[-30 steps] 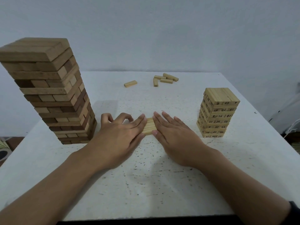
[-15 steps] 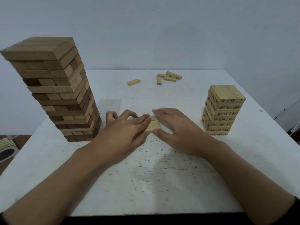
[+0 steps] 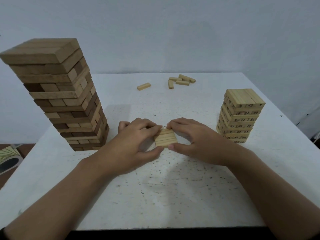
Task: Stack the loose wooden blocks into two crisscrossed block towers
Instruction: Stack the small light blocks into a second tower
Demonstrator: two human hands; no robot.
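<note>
A small flat set of pale wooden blocks [image 3: 165, 138] lies side by side at the table's middle. My left hand [image 3: 133, 146] pinches its left side, thumb at the near edge and fingers at the far edge. My right hand [image 3: 195, 141] pinches its right side the same way. A tall tower of larger brown blocks [image 3: 58, 94] stands at the left. A shorter tower of pale numbered blocks [image 3: 240, 116] stands at the right. Several loose pale blocks [image 3: 181, 80] lie at the far middle, with one apart [image 3: 143, 86].
The white speckled table [image 3: 164, 187] ends at a dark near edge and a grey wall behind. A patterned floor item [image 3: 8, 156] shows past the left edge. Dark objects sit beyond the right edge.
Both hands went from lying flat against the block set's sides to curling round it, thumbs now at its near edge. The view has shifted slightly.
</note>
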